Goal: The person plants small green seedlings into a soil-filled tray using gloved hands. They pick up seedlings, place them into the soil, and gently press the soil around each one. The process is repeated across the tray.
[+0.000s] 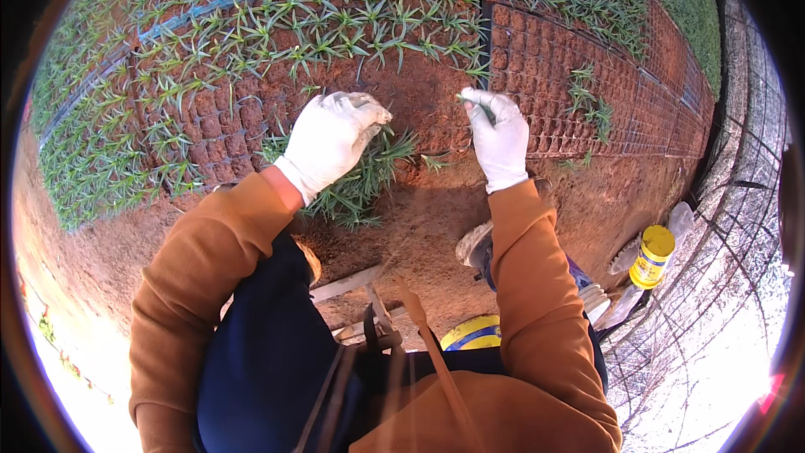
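Observation:
My left hand (336,135), in a white glove, is above a loose heap of green plantlets (358,192); its fingers are curled together, and whether they grip a plantlet is hidden. My right hand (500,132), gloved too, pinches a small green plantlet (462,98) between thumb and fingertips. Between the hands lies reddish-brown soil (427,100). Rows of planted seedlings (327,38) grow beyond both hands. To the right of my right hand is a soil-filled cell tray (534,50), with a few loose plantlets (585,97) lying across its cells.
A yellow tub (652,258) stands at the right near plastic bags and a dark mesh ground sheet (666,340). Another yellow container (471,333) is by my legs, beside a wooden frame (346,283). A blue strip (214,6) crosses the seedlings.

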Demonstrator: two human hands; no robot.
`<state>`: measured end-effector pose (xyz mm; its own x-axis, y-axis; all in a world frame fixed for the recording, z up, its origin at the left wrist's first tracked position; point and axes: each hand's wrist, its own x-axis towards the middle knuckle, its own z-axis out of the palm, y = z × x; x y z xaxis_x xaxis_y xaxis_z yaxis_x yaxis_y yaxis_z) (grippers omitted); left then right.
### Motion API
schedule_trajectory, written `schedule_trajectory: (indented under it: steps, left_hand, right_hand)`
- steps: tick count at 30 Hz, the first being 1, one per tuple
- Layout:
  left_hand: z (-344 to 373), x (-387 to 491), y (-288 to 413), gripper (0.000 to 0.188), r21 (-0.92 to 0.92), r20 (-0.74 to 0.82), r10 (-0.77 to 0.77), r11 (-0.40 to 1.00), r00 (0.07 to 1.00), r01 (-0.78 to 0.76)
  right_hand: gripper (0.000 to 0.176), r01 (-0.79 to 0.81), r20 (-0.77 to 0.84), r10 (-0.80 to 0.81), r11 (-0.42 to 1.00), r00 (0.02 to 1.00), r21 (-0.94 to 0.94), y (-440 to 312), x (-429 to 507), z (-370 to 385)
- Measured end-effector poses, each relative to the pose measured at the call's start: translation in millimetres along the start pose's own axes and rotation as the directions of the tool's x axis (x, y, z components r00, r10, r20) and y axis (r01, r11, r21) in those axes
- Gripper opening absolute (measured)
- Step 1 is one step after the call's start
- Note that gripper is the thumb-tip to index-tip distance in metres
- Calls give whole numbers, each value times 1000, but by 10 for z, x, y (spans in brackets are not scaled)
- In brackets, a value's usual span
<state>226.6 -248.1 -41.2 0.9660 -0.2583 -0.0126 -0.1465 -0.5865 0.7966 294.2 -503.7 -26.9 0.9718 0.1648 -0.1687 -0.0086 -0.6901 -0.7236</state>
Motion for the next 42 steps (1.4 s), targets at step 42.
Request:
schedule_trajectory:
  steps: [42]
  left_hand:
    - [-131,-431,46,35,71,32,-99,993,995,96]
  right_hand:
    - [13,61,65,-49,975,997,-212,-447,13,440]
